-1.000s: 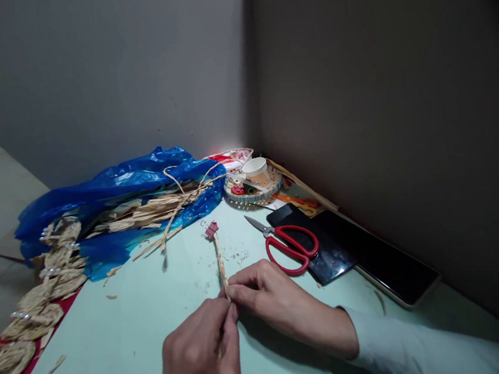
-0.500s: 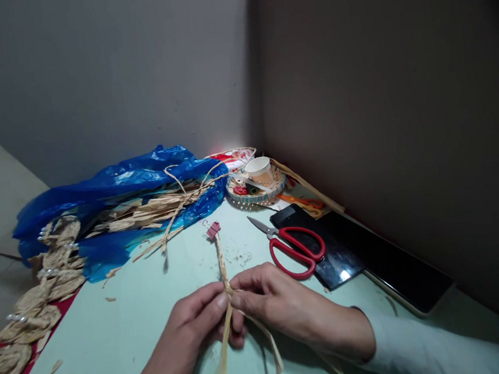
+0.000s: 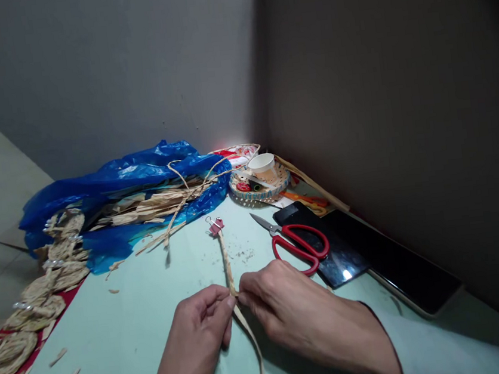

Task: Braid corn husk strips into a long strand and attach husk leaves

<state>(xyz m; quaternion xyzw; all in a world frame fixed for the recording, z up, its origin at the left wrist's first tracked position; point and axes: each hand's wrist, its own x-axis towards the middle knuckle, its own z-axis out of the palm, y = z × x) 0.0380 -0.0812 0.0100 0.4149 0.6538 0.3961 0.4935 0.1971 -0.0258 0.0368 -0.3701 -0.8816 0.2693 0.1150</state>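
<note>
A narrow straw braid (image 3: 227, 261) runs from a pink binder clip (image 3: 216, 226) down to my fingers, with a loose straw strand (image 3: 251, 338) trailing below toward the table's front. My left hand (image 3: 202, 324) pinches the braid's lower end between thumb and forefinger. Right beside it, my right hand (image 3: 285, 309) is closed at the same spot, gripping a strand at the braid's side; its fingertips are partly hidden. Red-handled scissors (image 3: 295, 239) lie just beyond the right hand, blades apart.
Behind, a blue plastic bag (image 3: 117, 172) holds dry straw strips (image 3: 152, 204). A woven basket (image 3: 254, 195) carries a paper cup (image 3: 262, 164). Two dark flat devices, a nearer phone-like one (image 3: 339, 264) and a longer one (image 3: 403, 271), lie right. Coiled straw pieces (image 3: 33, 310) line the left edge.
The right hand has turned over, knuckles up, and sits slightly apart from the left. The loose strand now hangs to the right of where the earlier one hung. The view has shifted slightly.
</note>
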